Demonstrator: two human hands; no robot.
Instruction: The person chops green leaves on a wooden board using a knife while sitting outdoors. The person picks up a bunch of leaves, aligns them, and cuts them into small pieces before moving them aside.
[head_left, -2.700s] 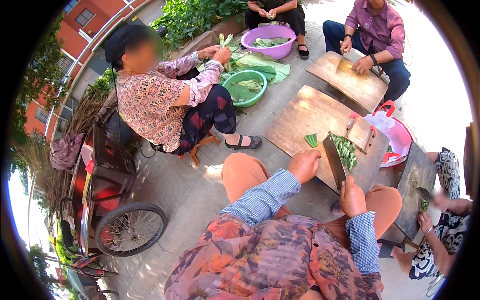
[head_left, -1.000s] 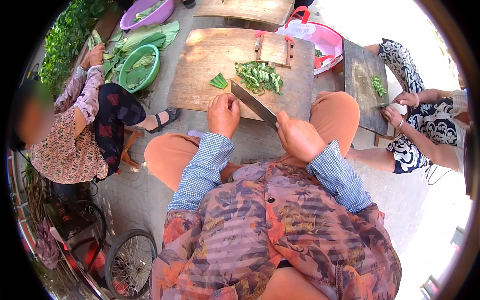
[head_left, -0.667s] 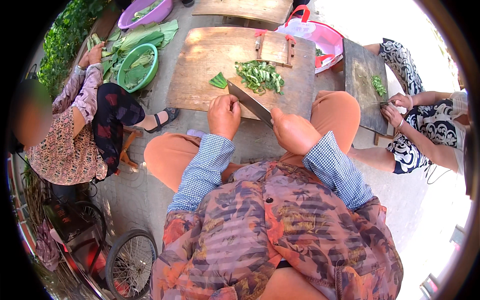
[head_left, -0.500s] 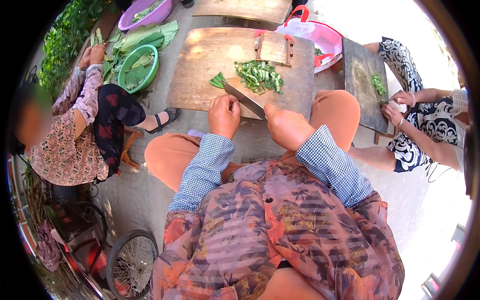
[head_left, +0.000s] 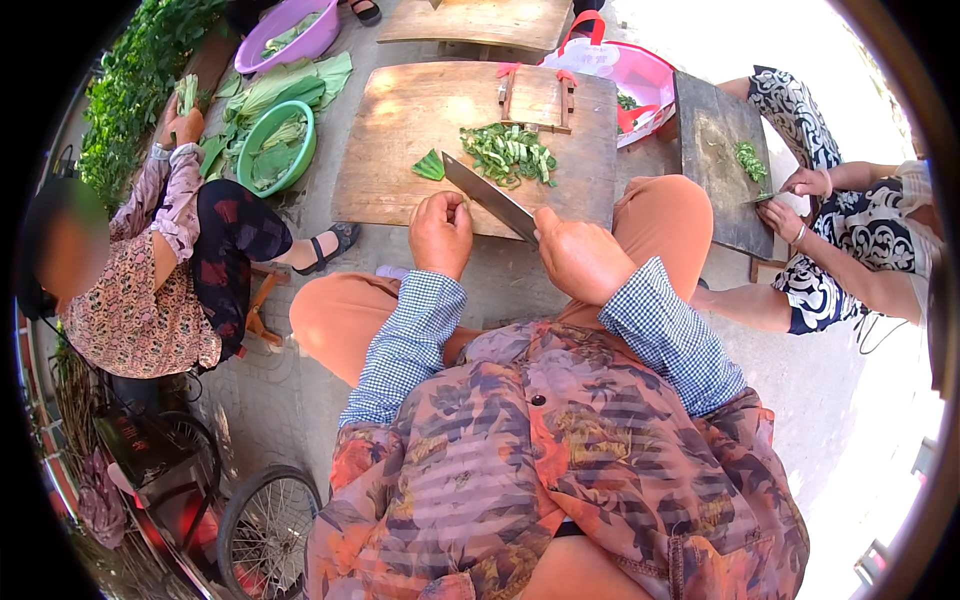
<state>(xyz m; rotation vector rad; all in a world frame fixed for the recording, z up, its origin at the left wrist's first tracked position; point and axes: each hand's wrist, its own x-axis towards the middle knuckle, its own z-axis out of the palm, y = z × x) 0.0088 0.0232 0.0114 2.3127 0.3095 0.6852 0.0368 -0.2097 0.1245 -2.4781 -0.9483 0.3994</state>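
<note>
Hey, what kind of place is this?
Likely an outdoor yard used for group vegetable prep: paved ground in sunlight, low wooden chopping boards, basins of greens, and a bicycle wheel nearby.

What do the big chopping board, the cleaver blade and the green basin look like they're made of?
Big brown chopping board: apparently unfinished wood, with visible grain and worn patches. Grey cleaver blade: probably steel, a dull flat sheen. Round green basin: likely plastic, with a smooth uniform colour and thin rim.

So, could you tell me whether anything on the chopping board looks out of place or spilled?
Nothing stands out. The chopped greens lie in one heap on the wooden board, one uncut piece beside the cleaver in the right hand.
</note>
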